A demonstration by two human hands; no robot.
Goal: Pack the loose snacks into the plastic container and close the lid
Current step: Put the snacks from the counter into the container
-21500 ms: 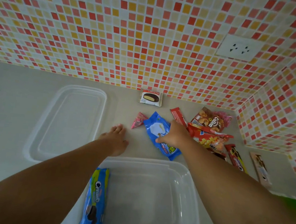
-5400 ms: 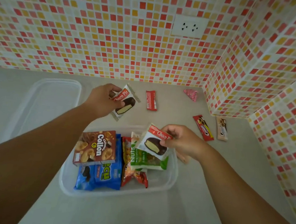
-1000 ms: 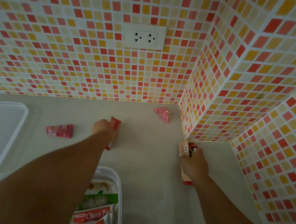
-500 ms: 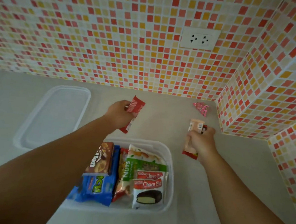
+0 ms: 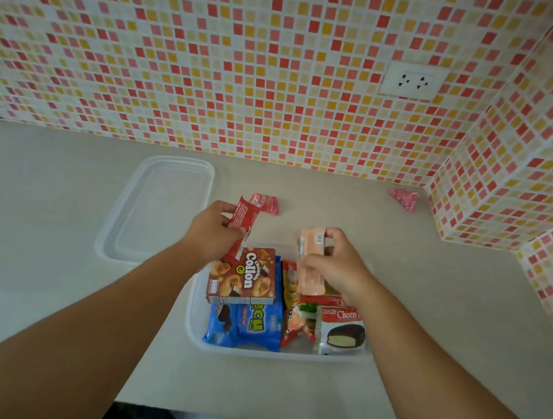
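Two bare forearms, no sleeves, unadorned

Setting: home kitchen corner, domestic in every fitting. Walls: small mosaic tiles [image 5: 249,70] in red, orange, yellow and white, covering the back wall and wrapping a projecting corner on the right. Fixture: white double wall socket [image 5: 413,81] set into the tiling. Surface: plain beige countertop [image 5: 45,219] meeting the tiles directly. Contents: clear plastic food container [image 5: 194,330] holding shop-bought packaged snacks, its lid [image 5: 155,210] lying beside it; pink wrapped sweets [image 5: 403,198] loose on the counter
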